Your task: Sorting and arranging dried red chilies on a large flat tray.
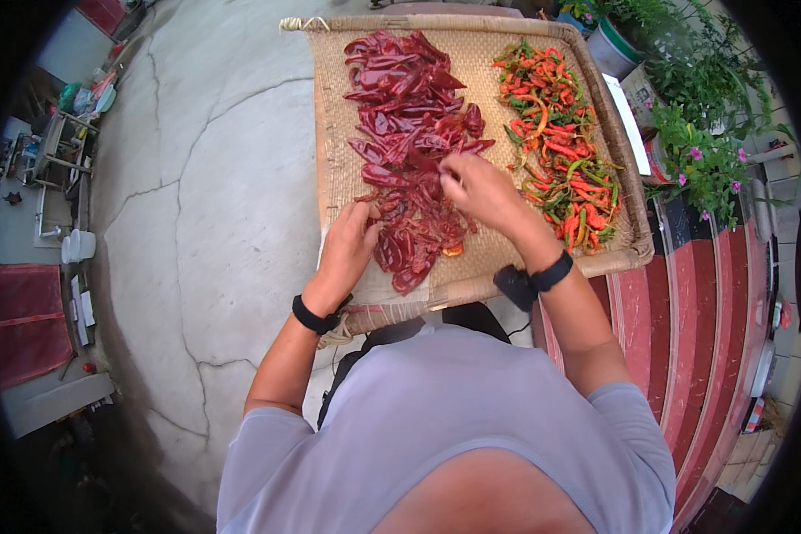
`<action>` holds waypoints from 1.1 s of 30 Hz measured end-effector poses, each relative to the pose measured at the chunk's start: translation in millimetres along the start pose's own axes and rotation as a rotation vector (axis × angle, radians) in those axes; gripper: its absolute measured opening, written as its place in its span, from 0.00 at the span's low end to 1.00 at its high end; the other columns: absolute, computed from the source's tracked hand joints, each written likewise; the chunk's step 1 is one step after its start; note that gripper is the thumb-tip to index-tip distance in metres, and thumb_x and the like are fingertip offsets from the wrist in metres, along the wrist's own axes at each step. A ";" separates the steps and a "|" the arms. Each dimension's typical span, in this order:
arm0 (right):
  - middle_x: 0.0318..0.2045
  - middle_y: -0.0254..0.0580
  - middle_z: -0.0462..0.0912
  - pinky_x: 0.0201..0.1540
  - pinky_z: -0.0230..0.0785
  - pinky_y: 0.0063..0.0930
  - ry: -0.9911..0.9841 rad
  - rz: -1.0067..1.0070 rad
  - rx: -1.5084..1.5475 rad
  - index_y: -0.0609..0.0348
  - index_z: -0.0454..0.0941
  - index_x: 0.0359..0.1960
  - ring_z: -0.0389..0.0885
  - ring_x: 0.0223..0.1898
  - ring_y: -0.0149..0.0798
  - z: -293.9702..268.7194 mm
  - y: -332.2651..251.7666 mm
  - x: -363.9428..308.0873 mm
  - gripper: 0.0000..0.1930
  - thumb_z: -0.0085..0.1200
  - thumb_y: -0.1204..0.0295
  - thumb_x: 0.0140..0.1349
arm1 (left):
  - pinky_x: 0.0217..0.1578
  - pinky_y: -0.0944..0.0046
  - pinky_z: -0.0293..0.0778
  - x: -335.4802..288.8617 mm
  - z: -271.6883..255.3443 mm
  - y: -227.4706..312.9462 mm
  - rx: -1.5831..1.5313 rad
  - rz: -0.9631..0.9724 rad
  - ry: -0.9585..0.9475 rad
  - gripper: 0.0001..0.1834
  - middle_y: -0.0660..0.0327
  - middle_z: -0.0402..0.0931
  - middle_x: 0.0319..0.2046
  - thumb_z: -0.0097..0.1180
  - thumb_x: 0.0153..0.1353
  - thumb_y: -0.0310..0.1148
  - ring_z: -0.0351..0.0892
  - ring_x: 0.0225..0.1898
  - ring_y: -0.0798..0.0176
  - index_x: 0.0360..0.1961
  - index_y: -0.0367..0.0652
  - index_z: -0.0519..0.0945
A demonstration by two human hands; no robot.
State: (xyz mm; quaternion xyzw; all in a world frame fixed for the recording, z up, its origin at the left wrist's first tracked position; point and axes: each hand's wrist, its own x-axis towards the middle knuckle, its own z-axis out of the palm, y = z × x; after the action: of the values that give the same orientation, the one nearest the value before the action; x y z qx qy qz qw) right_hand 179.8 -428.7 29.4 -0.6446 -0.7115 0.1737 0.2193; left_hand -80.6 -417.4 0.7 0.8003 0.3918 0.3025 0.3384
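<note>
A woven tray (pixel 334 107) with a raised rim lies in front of me. Down its left half runs a long heap of dark red dried chilies (pixel 400 84), flat and wrinkled. My left hand (pixel 347 247) is at the heap's near left edge, its fingers curled in against the chilies; what lies between the fingertips is hidden. Over the right side of the same heap, my right hand (pixel 488 191) is closed, thumb against bent fingers, with dark red chili at the fingertips. A second heap of thin red, orange and green chilies (pixel 565 142) lies along the tray's right side.
Cracked concrete floor (pixel 240 178) spreads to the left. Red steps (pixel 681 320) stand at the right, near potted plants with pink flowers (pixel 694 153) and a bucket (pixel 612 49). A dark object on a cable (pixel 513 287) hangs by the tray's near edge. Benches and clutter (pixel 67 151) line the far left.
</note>
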 end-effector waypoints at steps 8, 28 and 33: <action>0.43 0.50 0.80 0.46 0.73 0.47 0.039 0.073 0.009 0.52 0.78 0.47 0.80 0.45 0.57 9.5 1.0 3.3 0.13 0.55 0.64 0.63 | 0.33 0.66 0.72 23.3 -2.8 -3.9 -0.026 -0.024 0.064 0.09 0.59 0.74 0.32 0.59 0.61 0.20 0.74 0.30 0.66 0.42 0.37 0.76; 0.33 0.48 0.82 0.38 0.75 0.47 -0.013 -0.024 -0.290 0.58 0.75 0.34 0.84 0.36 0.51 66.5 2.3 -15.9 0.12 0.59 0.63 0.56 | 0.48 0.51 0.75 -13.7 15.4 21.5 0.349 -0.089 -0.411 0.28 0.46 0.67 0.49 0.69 0.52 0.35 0.73 0.50 0.42 0.55 0.45 0.74; 0.32 0.48 0.83 0.39 0.75 0.48 -0.057 0.059 -0.210 0.56 0.76 0.35 0.83 0.37 0.53 42.4 1.9 -16.5 0.09 0.57 0.65 0.58 | 0.47 0.49 0.74 -17.5 9.8 19.6 0.248 -0.112 -0.380 0.21 0.44 0.66 0.48 0.64 0.50 0.28 0.72 0.48 0.39 0.47 0.40 0.73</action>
State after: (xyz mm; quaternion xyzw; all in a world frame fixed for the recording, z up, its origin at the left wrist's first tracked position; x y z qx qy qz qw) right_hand 159.9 -443.3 -8.8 -0.6795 -0.7124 0.1230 0.1250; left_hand -73.9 -444.0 6.4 0.8552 0.3992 0.0768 0.3214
